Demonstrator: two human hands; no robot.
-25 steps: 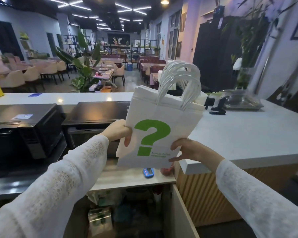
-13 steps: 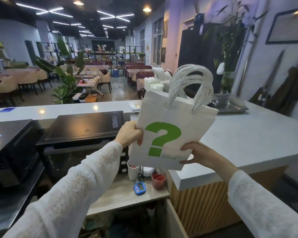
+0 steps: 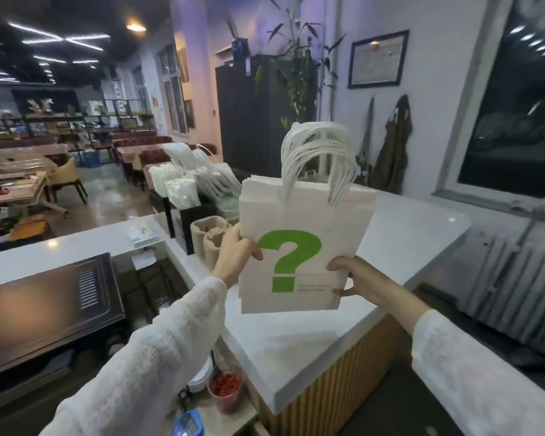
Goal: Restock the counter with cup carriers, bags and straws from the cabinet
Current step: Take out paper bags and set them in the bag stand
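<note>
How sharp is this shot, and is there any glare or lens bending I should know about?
Head view: the stack of paper bags and both hands, left hand and right hand, read fairly sharp; the dining area behind is soft and dim. A lamp glints on the white counter. Wide-angle bending tilts the window frame at right.

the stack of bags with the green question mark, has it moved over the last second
Yes. The stack of bags, held by the left hand and right hand, has moved right, from over the black appliance to over the white counter.
</note>
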